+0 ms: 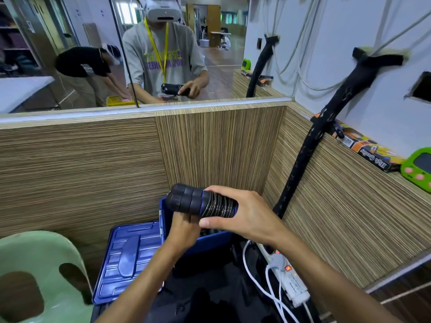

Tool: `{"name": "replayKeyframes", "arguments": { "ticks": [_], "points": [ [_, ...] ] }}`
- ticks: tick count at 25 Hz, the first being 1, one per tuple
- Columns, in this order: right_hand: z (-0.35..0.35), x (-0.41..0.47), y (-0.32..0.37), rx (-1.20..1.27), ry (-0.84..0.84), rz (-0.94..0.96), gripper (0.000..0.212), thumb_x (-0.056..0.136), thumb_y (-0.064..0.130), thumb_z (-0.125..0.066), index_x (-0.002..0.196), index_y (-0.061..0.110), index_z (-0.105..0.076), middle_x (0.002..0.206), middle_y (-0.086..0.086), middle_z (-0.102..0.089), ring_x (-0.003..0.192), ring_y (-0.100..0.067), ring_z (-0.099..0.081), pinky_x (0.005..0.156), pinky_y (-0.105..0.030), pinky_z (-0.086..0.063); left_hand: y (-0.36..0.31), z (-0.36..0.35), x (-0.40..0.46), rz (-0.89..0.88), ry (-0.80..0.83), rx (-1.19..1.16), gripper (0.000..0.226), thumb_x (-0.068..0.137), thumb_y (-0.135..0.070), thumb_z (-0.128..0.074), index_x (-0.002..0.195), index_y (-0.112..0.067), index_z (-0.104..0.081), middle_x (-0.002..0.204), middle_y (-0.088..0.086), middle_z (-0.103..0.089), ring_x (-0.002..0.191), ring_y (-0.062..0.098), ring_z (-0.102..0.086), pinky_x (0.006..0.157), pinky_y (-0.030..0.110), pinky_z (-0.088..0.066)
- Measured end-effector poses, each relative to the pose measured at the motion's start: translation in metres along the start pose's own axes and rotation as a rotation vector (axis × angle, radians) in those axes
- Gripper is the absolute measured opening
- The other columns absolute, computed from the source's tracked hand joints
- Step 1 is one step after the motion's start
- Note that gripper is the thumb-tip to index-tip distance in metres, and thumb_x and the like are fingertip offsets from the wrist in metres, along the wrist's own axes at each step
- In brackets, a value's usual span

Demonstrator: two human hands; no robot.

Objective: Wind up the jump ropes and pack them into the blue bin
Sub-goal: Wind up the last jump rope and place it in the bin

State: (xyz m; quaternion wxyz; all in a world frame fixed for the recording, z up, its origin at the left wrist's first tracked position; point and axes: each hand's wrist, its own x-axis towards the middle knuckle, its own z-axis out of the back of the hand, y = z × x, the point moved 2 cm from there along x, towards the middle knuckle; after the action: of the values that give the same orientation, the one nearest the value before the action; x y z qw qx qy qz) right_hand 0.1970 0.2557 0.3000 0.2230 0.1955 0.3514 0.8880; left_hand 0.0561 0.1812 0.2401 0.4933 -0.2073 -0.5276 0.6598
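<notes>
Far left: green chair (35, 259), not in play. Next, the blue lid (126, 259) lies flat on the floor, just beside the bin (210, 241) on its left. Bin is open, mostly hidden behind the hands; only its left wall and front edge show, contents too dark to read. Left hand (184, 231) comes up from below, fingers curled under the handle end of the rope bundle (200, 202); its fingertips are hidden, so exactly how it holds the bundle can't be told, but it looks like a support grip from beneath. The bundle is two black handles side by side with the cord already coiled tight around them; long axis runs roughly left-right, tilted slightly down to the right, handle caps pointing left. Right hand (247, 213) wraps the coiled end from above, fingers over the top, thumb (210, 222) underneath, a closed hold on the coils. Key relation: bundle sits directly above the bin opening, well clear of the rim, both hands on it. Judgement: winding looks done for this rope; next move is straight down into the bin, right hand leading. Risk: coils may loosen if the right hand lets go early. Right of the bin: power strip (286, 273) with white cables (256, 278), near the drop path.
</notes>
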Motion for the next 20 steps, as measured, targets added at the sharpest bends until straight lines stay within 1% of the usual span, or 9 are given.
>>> {"name": "replayKeyframes", "arguments": {
  "ticks": [3, 4, 6, 8, 10, 12, 15, 18, 20],
  "points": [
    [0.001, -0.013, 0.006, -0.164, 0.097, 0.073, 0.069, 0.070, 0.071, -0.073, 0.131, 0.050, -0.051, 0.101, 0.017, -0.070, 0.092, -0.002, -0.063, 0.089, -0.024, -0.048, -0.015, 0.020, 0.018, 0.076, 0.073, 0.388, 0.036, 0.104, -0.013, -0.030, 0.100, 0.005, -0.060, 0.099, 0.025, -0.062, 0.084, 0.003, -0.063, 0.076, 0.019, -0.052],
    [-0.002, -0.018, 0.007, -0.214, 0.114, 0.098, 0.067, 0.071, 0.072, -0.071, 0.131, 0.050, -0.050, 0.098, 0.015, -0.069, 0.089, -0.003, -0.063, 0.086, -0.025, -0.048, -0.017, 0.025, 0.030, 0.098, 0.181, 0.512, 0.045, 0.105, -0.023, -0.028, 0.103, 0.007, -0.061, 0.097, 0.028, -0.063, 0.090, 0.015, -0.068, 0.082, 0.028, -0.052],
    [-0.008, -0.023, 0.005, -0.336, 0.121, 0.101, 0.069, 0.075, 0.075, -0.064, 0.135, 0.046, -0.047, 0.097, 0.008, -0.069, 0.090, -0.011, -0.063, 0.084, -0.031, -0.049, -0.029, 0.031, 0.051, -0.121, 0.399, 0.866, 0.069, 0.098, -0.049, -0.013, 0.096, -0.006, -0.068, 0.086, 0.021, -0.068, 0.082, 0.034, -0.067, 0.073, 0.037, -0.052],
    [-0.015, -0.024, 0.001, -0.559, 0.084, 0.077, 0.076, 0.079, 0.079, -0.053, 0.144, 0.042, -0.037, 0.101, -0.001, -0.067, 0.097, -0.023, -0.062, 0.083, -0.038, -0.047, -0.043, 0.027, 0.068, -0.412, 0.405, 1.120, 0.071, 0.094, -0.051, -0.013, 0.072, -0.010, -0.067, 0.064, 0.013, -0.065, 0.062, 0.037, -0.064, 0.055, 0.032, -0.043],
    [-0.020, -0.024, -0.001, -0.678, 0.031, 0.009, 0.080, 0.081, 0.080, -0.047, 0.147, 0.035, -0.033, 0.104, -0.009, -0.065, 0.099, -0.031, -0.062, 0.082, -0.041, -0.047, -0.069, 0.013, 0.070, -0.583, 0.359, 1.319, 0.062, 0.099, -0.044, -0.025, 0.071, -0.008, -0.067, 0.065, 0.012, -0.066, 0.063, 0.038, -0.065, 0.053, 0.030, -0.035],
    [-0.021, -0.018, -0.002, -0.686, -0.028, -0.069, 0.081, 0.083, 0.079, -0.045, 0.145, 0.029, -0.035, 0.105, -0.011, -0.066, 0.099, -0.034, -0.064, 0.080, -0.042, -0.049, -0.093, 0.003, 0.067, -0.578, 0.251, 1.375, 0.058, 0.102, -0.042, -0.026, 0.077, -0.011, -0.069, 0.075, 0.010, -0.068, 0.072, 0.036, -0.067, 0.055, 0.031, -0.035],
    [-0.010, -0.002, -0.020, -0.634, -0.098, -0.240, 0.077, 0.083, 0.078, -0.048, 0.139, 0.025, -0.040, 0.099, -0.012, -0.069, 0.096, -0.036, -0.067, 0.077, -0.042, -0.055, -0.101, -0.002, 0.051, -0.423, 0.153, 1.392, 0.051, 0.103, -0.042, -0.023, 0.090, -0.016, -0.066, 0.085, 0.006, -0.068, 0.082, 0.032, -0.068, 0.058, 0.033, -0.034],
    [0.015, 0.008, -0.039, -0.568, -0.205, -0.379, 0.069, 0.082, 0.079, -0.046, 0.129, 0.029, -0.047, 0.099, -0.013, -0.071, 0.098, -0.039, -0.066, 0.072, -0.039, -0.049, -0.098, -0.019, 0.020, -0.279, 0.209, 1.300, 0.039, 0.105, -0.040, -0.019, 0.109, -0.018, -0.052, 0.099, 0.006, -0.067, 0.094, 0.033, -0.066, 0.062, 0.035, -0.032],
    [0.020, 0.012, -0.042, -0.535, -0.233, -0.367, 0.066, 0.079, 0.080, -0.047, 0.124, 0.032, -0.050, 0.094, -0.010, -0.071, 0.096, -0.039, -0.066, 0.070, -0.038, -0.048, -0.090, -0.022, 0.007, -0.164, 0.188, 1.233, 0.036, 0.105, -0.039, -0.017, 0.111, -0.017, -0.045, 0.100, 0.007, -0.067, 0.094, 0.034, -0.064, 0.062, 0.036, -0.031]
  ]
}}
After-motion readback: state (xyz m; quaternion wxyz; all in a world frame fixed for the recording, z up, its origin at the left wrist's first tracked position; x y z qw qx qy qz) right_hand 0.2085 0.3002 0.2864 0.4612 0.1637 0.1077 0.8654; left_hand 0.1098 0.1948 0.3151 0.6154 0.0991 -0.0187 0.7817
